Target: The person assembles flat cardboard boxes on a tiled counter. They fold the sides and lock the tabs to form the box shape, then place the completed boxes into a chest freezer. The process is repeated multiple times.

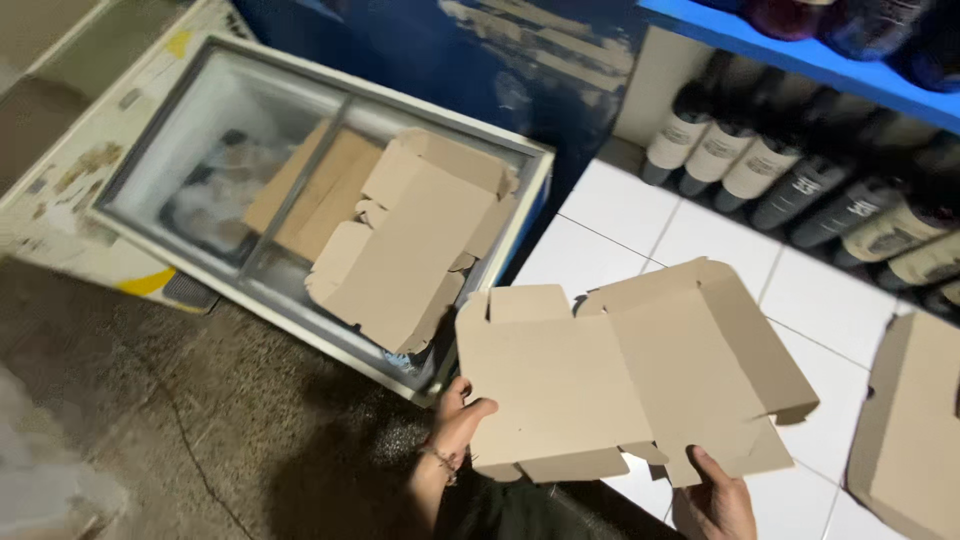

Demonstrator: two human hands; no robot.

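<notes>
You are gripping the flat cardboard blank (pixel 620 380) with left hand (pixel 455 420) and right hand (pixel 715 495) clamped on its lower edge; it appears light, floppy.

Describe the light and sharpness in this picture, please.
Head view: dim and uneven; the white tiles are brightest, the floor at lower left is dark. The held cardboard is fairly sharp; the freezer lid looks hazy; the bottles are soft.
</notes>
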